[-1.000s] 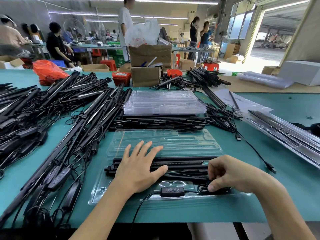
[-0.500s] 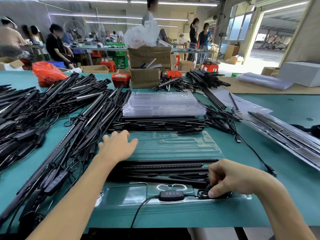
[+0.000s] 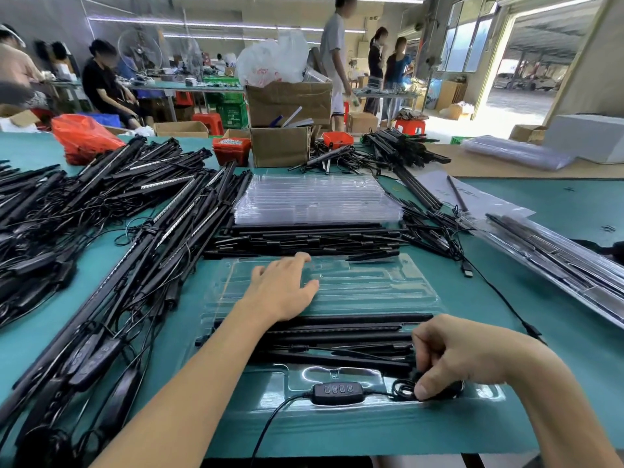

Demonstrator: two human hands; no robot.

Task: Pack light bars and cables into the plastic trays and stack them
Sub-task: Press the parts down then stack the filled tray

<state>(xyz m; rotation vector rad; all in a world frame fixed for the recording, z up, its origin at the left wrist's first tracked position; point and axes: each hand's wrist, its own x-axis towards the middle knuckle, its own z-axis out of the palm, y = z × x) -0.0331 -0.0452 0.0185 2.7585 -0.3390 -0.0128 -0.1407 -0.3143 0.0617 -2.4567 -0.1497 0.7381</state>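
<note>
A clear plastic tray (image 3: 371, 282) lies open on the green table in front of me. Several black light bars (image 3: 337, 332) lie across its near half. A black inline controller (image 3: 337, 393) sits in the tray's front pocket, its cable trailing off the table edge. My right hand (image 3: 452, 356) pinches a coiled black cable (image 3: 403, 390) at the tray's front right pocket. My left hand (image 3: 283, 288) rests flat, fingers spread, on the tray's far half, just before a row of loose light bars (image 3: 304, 238).
A stack of empty clear trays (image 3: 317, 201) sits behind the loose bars. Heaps of light bars with cables (image 3: 118, 214) cover the table's left side. Packed trays (image 3: 557, 258) lie at the right. Cardboard boxes (image 3: 280, 143) and a red bin (image 3: 231, 150) stand at the back.
My left hand left the bars in the tray, swung left, and now lies on the tray's far half. My right hand has stayed on the coiled cable.
</note>
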